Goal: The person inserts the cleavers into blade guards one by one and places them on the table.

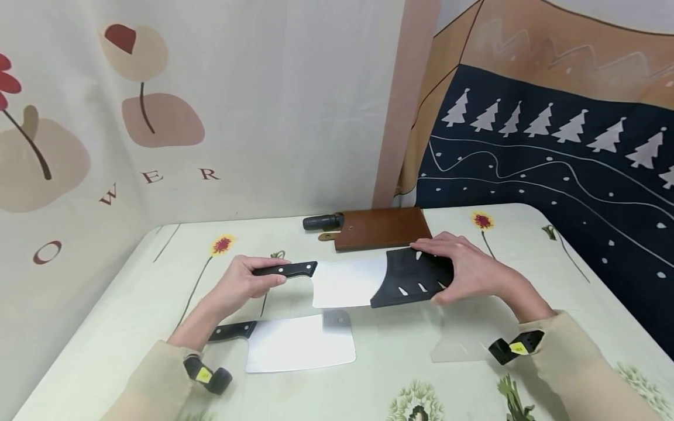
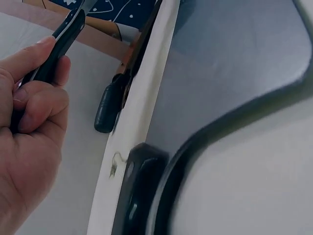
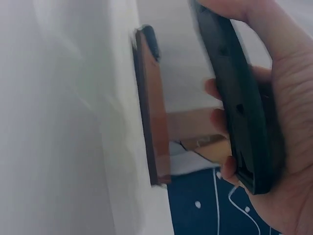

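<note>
My left hand (image 1: pixel 231 286) grips the black riveted handle (image 1: pixel 286 269) of a cleaver, raised over the table with its broad blade (image 1: pixel 347 283) pointing right. A black blade guard (image 1: pixel 408 283) with pale slots covers the blade's far end; how deep the blade sits inside is hidden. Around that guard the fingers and thumb of my right hand (image 1: pixel 471 269) are curled. In the right wrist view the guard (image 3: pixel 239 107) lies edge-on in my palm. A second cleaver (image 1: pixel 300 345), unsheathed, lies nearer me below the held one, its handle partly behind my left wrist.
At the back of the table lies a brown leather sheath (image 1: pixel 381 229) with a black handle (image 1: pixel 322 222) sticking out. A clear plastic piece (image 1: pixel 458 345) rests below my right hand. Hanging cloths rise behind the flower-printed table cover (image 1: pixel 174 257).
</note>
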`<state>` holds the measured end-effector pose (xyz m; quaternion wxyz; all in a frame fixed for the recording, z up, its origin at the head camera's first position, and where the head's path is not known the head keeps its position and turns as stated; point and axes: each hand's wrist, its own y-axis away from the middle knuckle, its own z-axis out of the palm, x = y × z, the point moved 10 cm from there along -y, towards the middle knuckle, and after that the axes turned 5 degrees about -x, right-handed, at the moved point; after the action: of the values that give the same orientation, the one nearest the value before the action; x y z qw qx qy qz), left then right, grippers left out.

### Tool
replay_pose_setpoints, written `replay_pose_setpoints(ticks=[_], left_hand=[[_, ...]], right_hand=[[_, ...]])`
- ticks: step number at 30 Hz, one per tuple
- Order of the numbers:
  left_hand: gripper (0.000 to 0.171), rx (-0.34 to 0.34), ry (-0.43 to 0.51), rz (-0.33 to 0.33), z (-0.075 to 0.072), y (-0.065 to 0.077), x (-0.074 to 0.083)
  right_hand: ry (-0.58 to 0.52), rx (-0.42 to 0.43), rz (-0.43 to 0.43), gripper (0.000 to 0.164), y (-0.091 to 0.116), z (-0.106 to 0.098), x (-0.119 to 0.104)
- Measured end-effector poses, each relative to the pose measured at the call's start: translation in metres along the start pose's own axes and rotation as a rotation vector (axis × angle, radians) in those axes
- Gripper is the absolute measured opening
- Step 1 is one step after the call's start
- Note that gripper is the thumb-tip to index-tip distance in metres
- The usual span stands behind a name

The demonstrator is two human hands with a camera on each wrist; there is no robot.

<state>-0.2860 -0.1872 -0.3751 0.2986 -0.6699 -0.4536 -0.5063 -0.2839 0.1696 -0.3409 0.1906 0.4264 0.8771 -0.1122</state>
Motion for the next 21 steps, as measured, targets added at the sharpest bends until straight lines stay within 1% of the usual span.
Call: replay_pose_setpoints(ticks=[3,5,9,13,15,17,21], left_hand=[[0.039,-0.01,0.007,0.011,0.007,-0.004,0.004],[0.039,-0.012,0.008,0.006,0.009,-0.007,0.004],[0.037,0.007,0.01,0.0,0.005,-0.009,0.002],[0.037,0.013,0.031,0.011,0.002,-0.008,0.002],[0.036,0.027,0.036,0.016,0.003,-0.007,0.004],[0.035,0.035,0.029,0.02,0.006,-0.006,0.006],[0.035,0.033,-0.021,0.017,0.019,-0.01,0.013]], right_hand=[[-0.003,0.0,-0.001,0.094,-0.005,0.003,-0.003],[-0.009,-0.004,0.005,0.095,-0.007,0.005,-0.004],[-0.019,-0.018,0.029,0.096,-0.01,0.006,-0.006],[-0.019,-0.03,0.037,0.096,-0.013,0.006,-0.007],[-0.019,-0.028,0.039,0.096,-0.013,0.006,-0.008],[-0.023,-0.02,0.037,0.096,-0.014,0.007,-0.009],[-0.029,-0.01,-0.009,0.096,-0.02,0.014,-0.018]])
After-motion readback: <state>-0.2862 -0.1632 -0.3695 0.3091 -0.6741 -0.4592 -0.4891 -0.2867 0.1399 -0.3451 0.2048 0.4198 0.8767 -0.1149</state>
